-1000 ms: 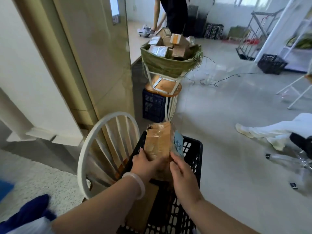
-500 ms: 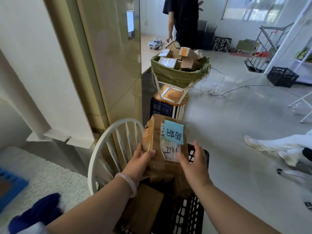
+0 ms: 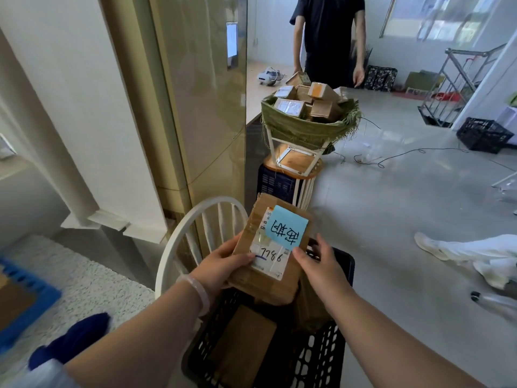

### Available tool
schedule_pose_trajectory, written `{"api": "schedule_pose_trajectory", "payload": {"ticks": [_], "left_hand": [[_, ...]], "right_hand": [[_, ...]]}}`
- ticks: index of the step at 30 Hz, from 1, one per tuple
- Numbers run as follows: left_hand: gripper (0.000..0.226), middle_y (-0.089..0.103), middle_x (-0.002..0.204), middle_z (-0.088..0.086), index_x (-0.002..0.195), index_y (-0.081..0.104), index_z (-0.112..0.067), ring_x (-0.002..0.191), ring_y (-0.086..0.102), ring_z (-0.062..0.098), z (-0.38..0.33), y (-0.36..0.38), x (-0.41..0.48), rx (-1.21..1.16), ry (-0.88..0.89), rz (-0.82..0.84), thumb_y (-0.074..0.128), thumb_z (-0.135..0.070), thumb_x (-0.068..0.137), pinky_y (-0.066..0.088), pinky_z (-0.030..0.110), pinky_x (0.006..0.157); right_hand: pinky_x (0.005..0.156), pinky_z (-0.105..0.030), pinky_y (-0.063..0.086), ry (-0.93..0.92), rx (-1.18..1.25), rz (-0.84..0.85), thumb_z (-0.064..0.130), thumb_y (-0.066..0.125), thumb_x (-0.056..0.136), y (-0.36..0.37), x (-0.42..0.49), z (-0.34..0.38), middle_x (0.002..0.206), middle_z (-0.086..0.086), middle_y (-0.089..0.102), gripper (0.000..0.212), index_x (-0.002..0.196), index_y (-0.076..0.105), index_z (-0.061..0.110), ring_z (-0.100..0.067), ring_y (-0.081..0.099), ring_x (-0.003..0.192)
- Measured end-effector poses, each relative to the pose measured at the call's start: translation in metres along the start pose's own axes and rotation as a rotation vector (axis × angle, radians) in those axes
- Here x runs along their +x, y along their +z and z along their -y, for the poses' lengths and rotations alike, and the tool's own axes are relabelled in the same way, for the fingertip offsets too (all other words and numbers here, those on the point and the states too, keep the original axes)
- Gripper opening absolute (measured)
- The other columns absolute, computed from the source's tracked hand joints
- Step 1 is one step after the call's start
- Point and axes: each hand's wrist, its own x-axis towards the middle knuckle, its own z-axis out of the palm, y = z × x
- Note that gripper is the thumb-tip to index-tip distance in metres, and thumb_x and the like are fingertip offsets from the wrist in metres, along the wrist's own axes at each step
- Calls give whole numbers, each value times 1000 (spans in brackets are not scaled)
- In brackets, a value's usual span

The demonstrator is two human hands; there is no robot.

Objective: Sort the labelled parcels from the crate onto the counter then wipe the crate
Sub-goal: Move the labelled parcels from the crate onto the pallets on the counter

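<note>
A brown cardboard parcel (image 3: 261, 278) with a blue sticky note and a white label is held face up above the black plastic crate (image 3: 319, 357). My left hand (image 3: 221, 266) grips its left edge. My right hand (image 3: 319, 261) touches its right edge at the label's corner, fingers spread. Another brown parcel (image 3: 243, 340) lies inside the crate, partly hidden under my arms. The pale counter (image 3: 254, 88) runs along the wall further ahead.
A white round-backed chair (image 3: 179, 242) stands to the left of the crate. Ahead, a green-lined basket of several small boxes (image 3: 305, 119) sits on a stool. A person in black stands behind it. Someone's white-trousered leg (image 3: 461, 253) lies on the floor at right, with a second black crate (image 3: 482, 134) further back.
The parcel has been lifted out of the crate and turned so its labelled face points up at me. My view has tilted upward.
</note>
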Motion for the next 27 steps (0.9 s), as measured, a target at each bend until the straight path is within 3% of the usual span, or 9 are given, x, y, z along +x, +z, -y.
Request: {"api": "schedule_pose_trajectory", "payload": {"ticks": [2,5,11,15,18,20,22,25,27], "left_hand": [[71,73,112,7,133,53,-41,100,71,27,-2,-12,-1,54,-39,91,85,-29,70,56,43,90],[64,71,116,11,134,51,-35,106,68,30,-10,-22,-5,187,-87,219,79,-22,78,53,47,96],[61,67,122,17,138,50,-23,114,64,33,-26,-29,-1,304,-116,407,70,-14,82,50,48,99],[62,65,125,18,141,48,-21,117,62,34,-32,-34,5,342,-120,444,70,-14,83,53,45,96],[80,66,125,13,140,49,-33,114,64,31,-32,-35,8,311,-91,314,85,-34,69,48,50,102],[97,59,133,4,138,48,-46,116,61,27,-30,-32,7,225,-21,48,90,-49,51,46,50,104],[98,46,145,-3,144,35,-50,121,52,24,-23,-24,5,79,39,-135,86,-48,61,44,51,103],[103,42,145,-2,149,13,-55,122,48,28,-10,0,-3,-44,-1,-124,80,-45,72,44,56,101],[100,45,138,0,148,16,-55,115,51,27,-6,16,-2,-113,-4,-181,81,-44,72,44,58,101]], "right_hand": [[87,-33,48,-8,-31,-24,48,66,88,-9,8,3,151,-3,40,83,154,18,36,-22,50,128],[68,-17,47,-61,-148,66,46,69,87,-22,18,10,149,-1,43,77,151,27,39,-13,56,111],[85,-44,59,96,-138,394,50,86,62,-36,37,11,104,-3,75,93,141,40,32,-20,74,91],[91,-50,56,227,15,489,32,72,85,-34,36,5,103,-9,76,45,126,52,27,-28,73,96],[90,-47,57,254,75,464,31,67,90,-34,36,-1,102,-9,76,34,121,55,26,-27,73,94],[89,-46,57,255,140,412,35,65,91,-34,38,-3,101,-8,76,33,122,55,27,-26,73,93],[84,-45,58,253,222,328,39,64,91,-32,41,-5,98,-5,77,32,121,56,28,-25,74,91],[80,-47,58,264,333,188,44,65,90,-22,43,-6,93,-1,77,34,120,57,31,-27,72,91],[87,-55,54,293,373,160,47,66,88,-12,43,-6,94,-1,77,37,120,59,31,-29,70,96]]}}
